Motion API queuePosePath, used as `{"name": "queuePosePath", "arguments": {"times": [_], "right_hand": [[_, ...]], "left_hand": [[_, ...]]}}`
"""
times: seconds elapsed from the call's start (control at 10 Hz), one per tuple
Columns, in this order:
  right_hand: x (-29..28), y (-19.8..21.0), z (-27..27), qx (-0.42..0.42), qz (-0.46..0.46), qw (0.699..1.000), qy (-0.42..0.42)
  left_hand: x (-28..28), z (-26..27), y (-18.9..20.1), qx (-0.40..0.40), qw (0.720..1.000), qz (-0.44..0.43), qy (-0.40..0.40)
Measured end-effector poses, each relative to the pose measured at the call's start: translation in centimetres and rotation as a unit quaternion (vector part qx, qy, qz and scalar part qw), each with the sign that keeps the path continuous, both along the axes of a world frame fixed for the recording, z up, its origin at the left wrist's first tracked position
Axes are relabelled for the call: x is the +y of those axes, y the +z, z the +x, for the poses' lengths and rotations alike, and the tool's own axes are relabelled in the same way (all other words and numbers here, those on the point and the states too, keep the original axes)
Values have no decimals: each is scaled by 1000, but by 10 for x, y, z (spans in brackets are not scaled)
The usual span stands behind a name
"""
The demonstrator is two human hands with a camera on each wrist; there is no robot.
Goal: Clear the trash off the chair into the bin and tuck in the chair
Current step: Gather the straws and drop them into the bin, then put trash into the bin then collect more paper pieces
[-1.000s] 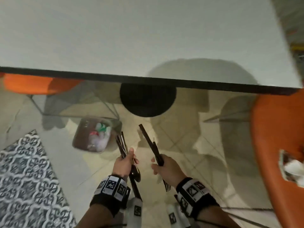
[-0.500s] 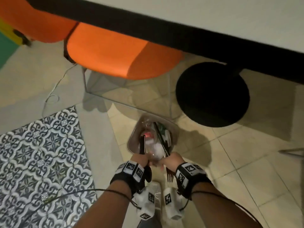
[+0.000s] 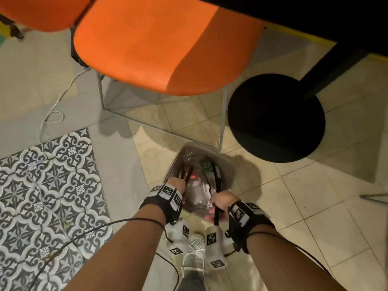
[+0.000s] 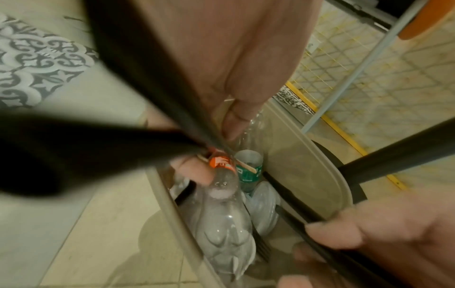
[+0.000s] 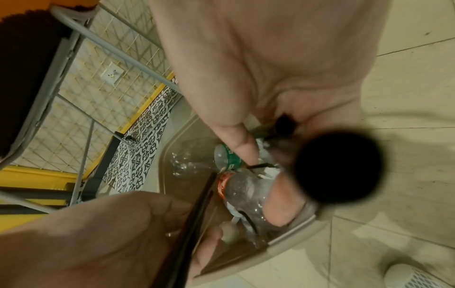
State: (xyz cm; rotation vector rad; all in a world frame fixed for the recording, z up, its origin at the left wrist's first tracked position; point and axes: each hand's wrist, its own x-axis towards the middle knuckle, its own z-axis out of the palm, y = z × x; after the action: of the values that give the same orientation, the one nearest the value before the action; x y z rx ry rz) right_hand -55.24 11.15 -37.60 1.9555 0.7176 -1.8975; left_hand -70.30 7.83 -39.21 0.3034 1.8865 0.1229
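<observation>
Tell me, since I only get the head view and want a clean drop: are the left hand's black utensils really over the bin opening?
Observer: Yes. The left wrist view shows the left hand gripping black utensils, tips past the bin rim.
Operator: What lies on top inside?
Observer: A clear bottle with an orange label, beside a green-banded cup.
Operator: And the right hand?
Observer: The right hand grips a black fork; tines show beside its fingers.

Nothing legible here. The orange bottle label (image 4: 220, 162) shows only blurred white shapes, and the green cup band (image 4: 247, 173) carries unreadable white letters.
</observation>
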Motion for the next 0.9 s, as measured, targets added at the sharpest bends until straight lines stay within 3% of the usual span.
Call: {"name": "queuePosePath", "arguments": {"times": [0.1,0.2,0.3,0.5,0.6,0.7,0.9], "right_hand": [[-2,5,-1,38,20,999,2],[-5,17,0,67,74,995,-10],[-4,34,15,77,165,983,3],[-3,71,87,94,253,962,-31],[-9,94,158,81,297,948,-84],[-21,117,257,55,344,915,-201],[-58,181,498,-64,452,844,-280]], "left_hand": [[6,7,15,37,999,9,-35],[6,17,15,63,996,56,-5],[5,36,31,91,991,100,-21],[4,105,76,121,970,200,-59],[3,177,106,106,958,245,-109],[3,280,147,19,948,274,-158],[-1,510,201,-85,917,310,-237]]}}
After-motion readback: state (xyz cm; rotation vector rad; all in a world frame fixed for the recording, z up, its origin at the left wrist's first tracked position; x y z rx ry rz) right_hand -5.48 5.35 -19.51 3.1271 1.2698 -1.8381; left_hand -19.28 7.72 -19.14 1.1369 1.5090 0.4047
